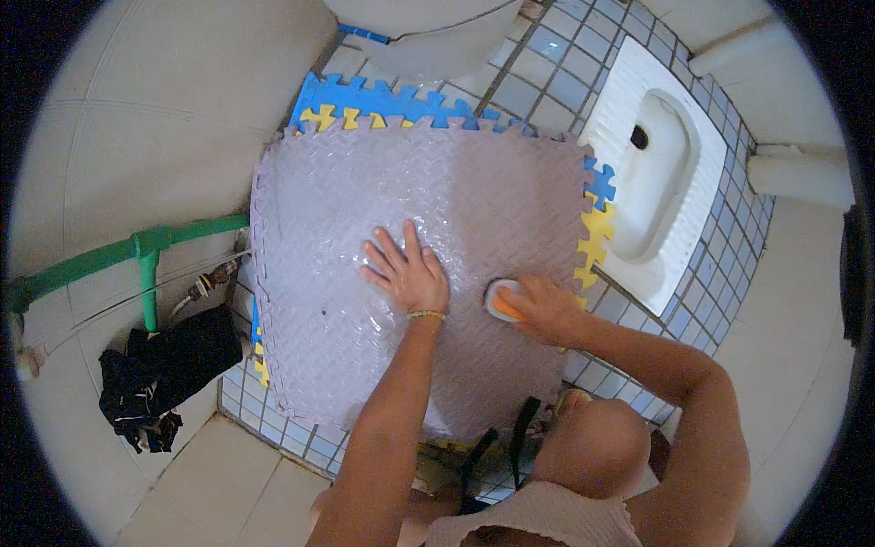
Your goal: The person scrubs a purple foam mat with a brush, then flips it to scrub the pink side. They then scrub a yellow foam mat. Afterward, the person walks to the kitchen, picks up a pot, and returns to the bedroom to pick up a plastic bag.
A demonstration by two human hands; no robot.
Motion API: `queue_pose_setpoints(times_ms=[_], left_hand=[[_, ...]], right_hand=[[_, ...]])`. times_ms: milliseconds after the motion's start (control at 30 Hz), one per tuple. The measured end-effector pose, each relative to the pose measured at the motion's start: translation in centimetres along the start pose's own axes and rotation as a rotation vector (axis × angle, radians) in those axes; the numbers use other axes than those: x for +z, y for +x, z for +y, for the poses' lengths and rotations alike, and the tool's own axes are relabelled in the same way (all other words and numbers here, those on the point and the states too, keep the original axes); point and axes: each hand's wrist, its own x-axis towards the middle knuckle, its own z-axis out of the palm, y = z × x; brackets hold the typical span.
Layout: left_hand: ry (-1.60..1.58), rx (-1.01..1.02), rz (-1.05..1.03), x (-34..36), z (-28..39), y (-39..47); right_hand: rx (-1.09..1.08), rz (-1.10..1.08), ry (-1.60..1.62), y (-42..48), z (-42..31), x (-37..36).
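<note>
A large pale mauve foam mat with interlocking toothed edges lies before me, its textured face up and wet and shiny in its middle and left. My left hand, a beaded bracelet at its wrist, presses flat on it with fingers spread. Gripped in my right hand is a scrubbing brush with an orange and white body, held against the mat's duller right part. The brush's underside is hidden. Blue and yellow foam mats stick out from beneath the mauve one.
A white squat toilet is set in the tiled floor at right. Green pipes run along the left wall, with a black cloth hanging below. A large pale container stands beyond the mats. My bent knee is close by.
</note>
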Motion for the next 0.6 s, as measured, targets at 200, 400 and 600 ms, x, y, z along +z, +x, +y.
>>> queue_pose_setpoints(times_ms=[200, 400, 600], left_hand=[[-0.218, 0.016, 0.073, 0.1, 1.9, -0.1], [-0.242, -0.028, 0.092, 0.0, -0.1, 0.3], [-0.231, 0.024, 0.147, 0.4, 1.4, -0.2]], right_hand=[[0.144, 0.302, 0.028, 14.1, -1.3, -3.7], [0.097, 0.074, -0.045, 3.5, -1.2, 1.9], [0.125, 0.235, 0.005, 15.5, -1.8, -3.9]])
